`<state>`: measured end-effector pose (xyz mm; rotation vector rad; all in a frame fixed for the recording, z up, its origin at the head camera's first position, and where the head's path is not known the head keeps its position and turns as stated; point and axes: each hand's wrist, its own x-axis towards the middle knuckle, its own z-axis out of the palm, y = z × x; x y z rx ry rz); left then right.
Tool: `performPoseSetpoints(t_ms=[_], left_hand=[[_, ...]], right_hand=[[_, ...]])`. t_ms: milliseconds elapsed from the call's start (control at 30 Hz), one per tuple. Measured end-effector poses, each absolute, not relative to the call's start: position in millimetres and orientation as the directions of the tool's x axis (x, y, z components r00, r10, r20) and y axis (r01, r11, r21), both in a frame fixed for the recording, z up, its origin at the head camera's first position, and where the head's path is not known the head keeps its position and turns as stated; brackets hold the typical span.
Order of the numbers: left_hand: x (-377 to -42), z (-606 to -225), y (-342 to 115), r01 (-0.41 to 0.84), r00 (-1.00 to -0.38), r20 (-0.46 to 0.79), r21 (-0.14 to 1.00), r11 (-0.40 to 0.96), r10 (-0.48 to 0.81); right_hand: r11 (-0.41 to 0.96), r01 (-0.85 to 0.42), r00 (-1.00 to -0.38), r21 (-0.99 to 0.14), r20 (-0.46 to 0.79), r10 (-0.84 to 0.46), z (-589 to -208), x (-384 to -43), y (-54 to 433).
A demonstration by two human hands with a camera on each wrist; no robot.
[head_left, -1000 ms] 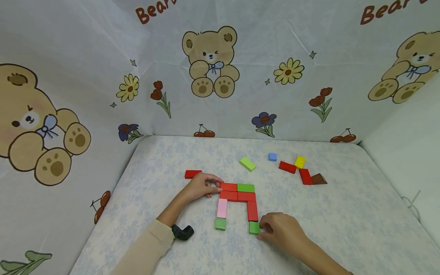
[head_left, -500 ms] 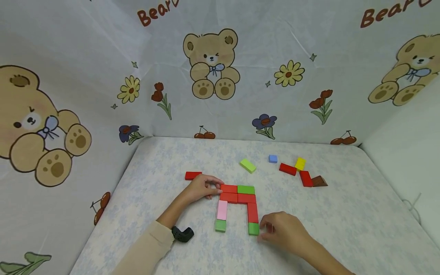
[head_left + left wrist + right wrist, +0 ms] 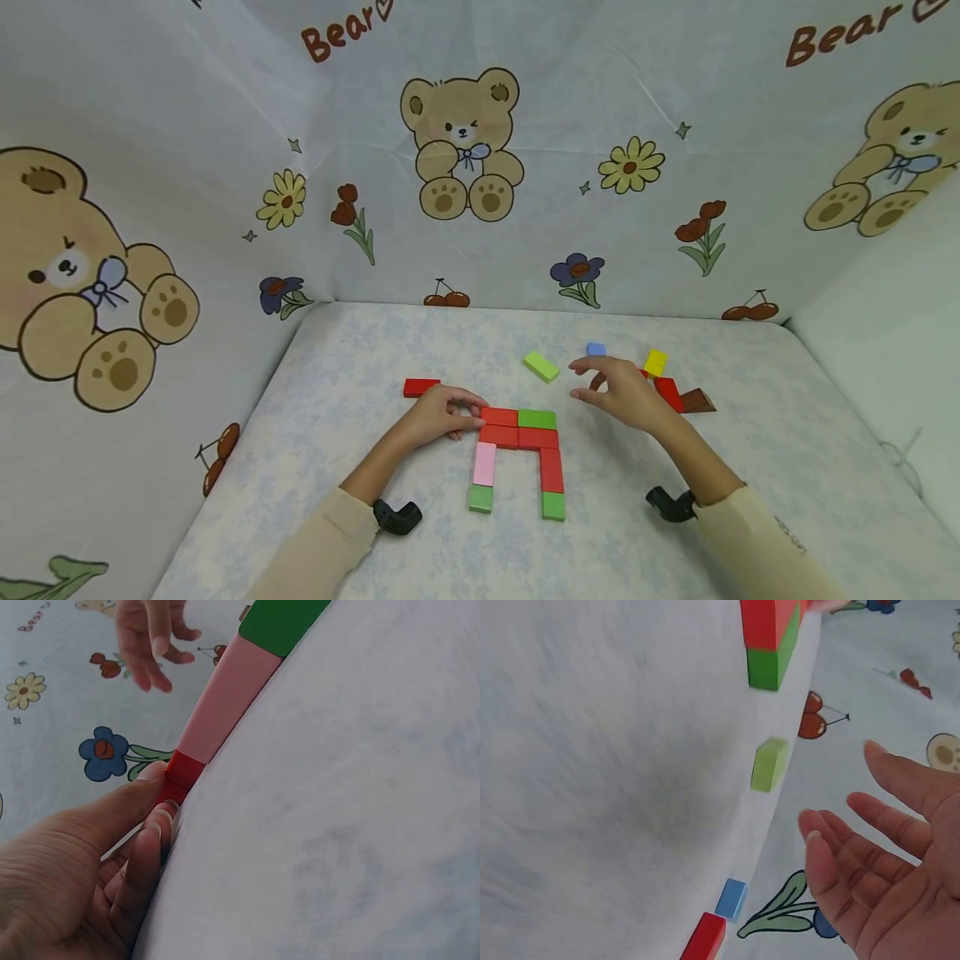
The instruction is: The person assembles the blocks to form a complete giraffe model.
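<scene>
Flat blocks form an arch on the table: two rows of red blocks (image 3: 498, 437) and one green block (image 3: 537, 418) on top, a pink block (image 3: 483, 463) over a green block (image 3: 481, 498) as left leg, a red block (image 3: 551, 470) over another green block (image 3: 553, 506) as right leg. At the arch's upper left corner my left hand (image 3: 442, 414) pinches a red block's end between thumb and fingers; the left wrist view shows thumb and fingertips on the red block (image 3: 180, 771). My right hand (image 3: 622, 392), fingers apart and holding nothing, hovers near a lime block (image 3: 542, 367).
A red block (image 3: 422, 387) lies behind my left hand. Partly behind my right hand are a blue block (image 3: 596, 349), a yellow block (image 3: 656, 362), red blocks (image 3: 668, 393) and a brown wedge (image 3: 698, 401). A bear-printed cloth (image 3: 555, 100) hangs at the table's back.
My right hand has left the lower right green block and moved away to the back of the table. That green block shifted slightly, lining up under the red leg. My left hand stays put.
</scene>
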<state>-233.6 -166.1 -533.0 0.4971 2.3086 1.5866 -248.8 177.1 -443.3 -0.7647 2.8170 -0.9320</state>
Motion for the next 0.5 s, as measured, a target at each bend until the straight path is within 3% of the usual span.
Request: performPoseSetpoints(t_ms=[233, 500], left_hand=[[-235, -536, -165, 0.131, -0.895, -0.031, 0.936, 0.328, 0.444], [-235, -535, -164, 0.121, -0.898, -0.042, 0.933, 0.338, 0.438]], right_hand=[[0.700, -0.477, -0.807, -0.531, -0.051, -0.588, -444, -298, 162], [0.676, -0.515, -0.755, -0.527, -0.094, -0.649, -462, -327, 149]])
